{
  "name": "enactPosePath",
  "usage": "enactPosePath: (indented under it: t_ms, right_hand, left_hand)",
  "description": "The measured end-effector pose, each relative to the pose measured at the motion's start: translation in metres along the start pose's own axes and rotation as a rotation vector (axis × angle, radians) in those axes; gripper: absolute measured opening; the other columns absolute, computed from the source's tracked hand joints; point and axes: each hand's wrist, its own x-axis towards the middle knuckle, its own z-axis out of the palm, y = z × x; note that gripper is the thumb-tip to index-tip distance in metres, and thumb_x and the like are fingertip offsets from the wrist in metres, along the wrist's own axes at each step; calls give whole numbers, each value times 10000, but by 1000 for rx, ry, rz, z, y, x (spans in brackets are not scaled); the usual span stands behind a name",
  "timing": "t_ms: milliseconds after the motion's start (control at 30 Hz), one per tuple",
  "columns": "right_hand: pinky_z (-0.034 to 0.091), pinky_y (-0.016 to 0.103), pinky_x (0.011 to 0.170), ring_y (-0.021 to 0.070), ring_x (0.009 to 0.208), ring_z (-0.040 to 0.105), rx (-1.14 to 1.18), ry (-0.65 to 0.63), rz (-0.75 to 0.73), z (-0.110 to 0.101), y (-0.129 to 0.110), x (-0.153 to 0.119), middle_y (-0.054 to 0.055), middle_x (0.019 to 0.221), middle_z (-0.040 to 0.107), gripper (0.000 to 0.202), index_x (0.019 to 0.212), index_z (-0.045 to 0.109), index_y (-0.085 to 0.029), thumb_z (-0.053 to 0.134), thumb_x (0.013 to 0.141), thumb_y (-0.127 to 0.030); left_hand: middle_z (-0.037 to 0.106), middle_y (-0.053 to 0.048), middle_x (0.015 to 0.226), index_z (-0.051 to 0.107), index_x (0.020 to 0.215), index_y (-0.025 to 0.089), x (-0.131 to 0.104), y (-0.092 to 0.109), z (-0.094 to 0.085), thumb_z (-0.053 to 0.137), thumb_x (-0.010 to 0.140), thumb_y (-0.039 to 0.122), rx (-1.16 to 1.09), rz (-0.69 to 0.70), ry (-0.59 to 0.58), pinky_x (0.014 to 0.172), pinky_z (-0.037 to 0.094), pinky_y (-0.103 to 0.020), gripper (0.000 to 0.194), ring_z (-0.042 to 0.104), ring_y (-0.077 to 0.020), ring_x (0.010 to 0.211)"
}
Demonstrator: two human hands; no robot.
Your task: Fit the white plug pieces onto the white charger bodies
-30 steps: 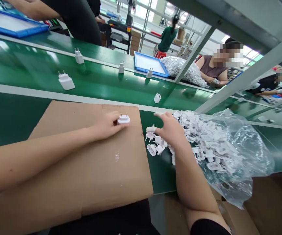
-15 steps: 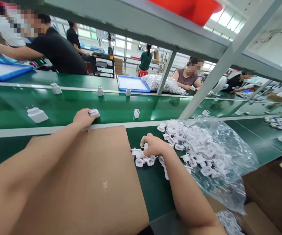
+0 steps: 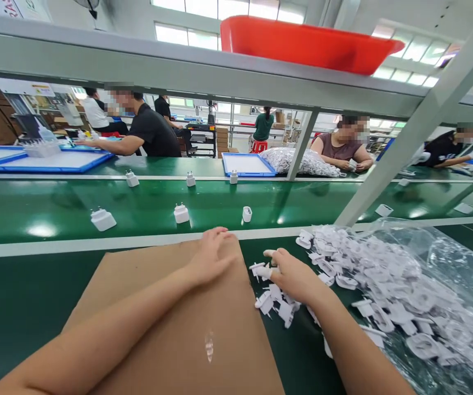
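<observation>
My left hand point(image 3: 214, 258) is over the far right part of a brown cardboard sheet point(image 3: 149, 307), its fingers stretched out and nothing in them. Beyond it, a white charger plug point(image 3: 181, 214) stands on the green conveyor belt point(image 3: 154, 200), pins upward. My right hand point(image 3: 291, 274), with white covers on its fingertips, reaches into a small group of white plastic pieces point(image 3: 277, 302) beside the sheet. Its thumb and forefinger are apart, close to a loose white piece point(image 3: 256, 267); whether they touch it I cannot tell.
A large heap of white pieces point(image 3: 392, 280) spills from a clear plastic bag point(image 3: 454, 263) on the right. More charger plugs point(image 3: 103, 219) stand along the belt. A slanted metal post point(image 3: 388, 156) and a shelf with a red tray point(image 3: 302, 46) frame the far side. Several co-workers sit beyond.
My left hand has let go of the charger plug on the belt and drawn back rightward over the cardboard. The right hand stays among the small white pieces. The view has levelled and shifted.
</observation>
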Motion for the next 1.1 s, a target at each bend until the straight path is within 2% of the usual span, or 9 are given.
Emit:
enactPosePath:
  t_ms: [67,133,267,400,500,700,967,1033,1100]
  right_hand:
    - [397,305,676,231,894,650,-79,17,4,0,-10,-10,137,1273,558,562,1470,450,-177,461,956,-403]
    - [417,338,685,289,953,640,-173,38,0,5,-22,-19,162,1305,531,688,1497,422,-179,477,923,-554]
    - [463,419,776,375,1067,569,-319,84,-14,25,-38,-24,206,1290,539,768,1320,600,-152,612,777,-695]
    - [473,407,742,360,1081,537,-365,181,-38,47,-42,-11,202,1205,591,595,1135,658,-150,570,849,-664]
    - [440,362,669,308,1001,555,-374,286,-38,54,-41,-2,159,1086,622,389,1022,646,-175,496,942,-525]
    - [377,323,611,241,856,610,-384,327,-53,56,-38,3,96,964,621,95,874,595,-185,528,873,-252]
    - [283,306,543,199,662,591,-267,410,-45,51,-24,8,63,896,609,145,809,544,-208,510,889,-324]
    - [295,307,553,202,657,575,-119,457,-1,42,-20,10,68,893,617,164,801,555,-213,504,871,-352]
    - [335,309,564,203,632,555,172,474,79,33,-18,11,56,800,616,176,794,580,-218,526,824,-383]
  left_hand:
    - [521,-108,1389,551,1301,244,-9,4,6,638,875,462,-45,70,-103,1163,343,-505,486,429,-305,1330]
    - [546,-113,1363,580,1267,220,-12,2,9,642,881,450,-67,80,-150,1163,351,-512,454,436,-307,1322]
    - [579,-114,1313,634,1173,212,-11,-7,8,629,892,392,-103,51,-130,1138,392,-514,333,473,-299,1281]
    - [593,-104,1279,667,1138,235,-14,-9,8,652,870,393,-76,79,-143,1125,412,-523,312,485,-306,1270]
    - [588,-99,1287,673,1145,241,-16,-8,9,662,861,380,-65,77,-160,1137,403,-526,316,479,-308,1279]
    - [582,-92,1310,673,1153,245,-16,-8,9,659,865,386,-73,59,-171,1149,390,-516,321,465,-306,1293]
    - [587,-104,1311,681,1149,236,-18,-5,7,678,856,406,-57,64,-175,1149,384,-501,339,476,-305,1284]
    - [589,-108,1310,687,1131,224,-18,-5,8,685,851,420,-55,67,-174,1146,385,-497,342,479,-307,1276]
    - [591,-108,1313,692,1112,210,-18,-5,8,688,849,423,-62,70,-173,1141,389,-492,338,483,-306,1266]
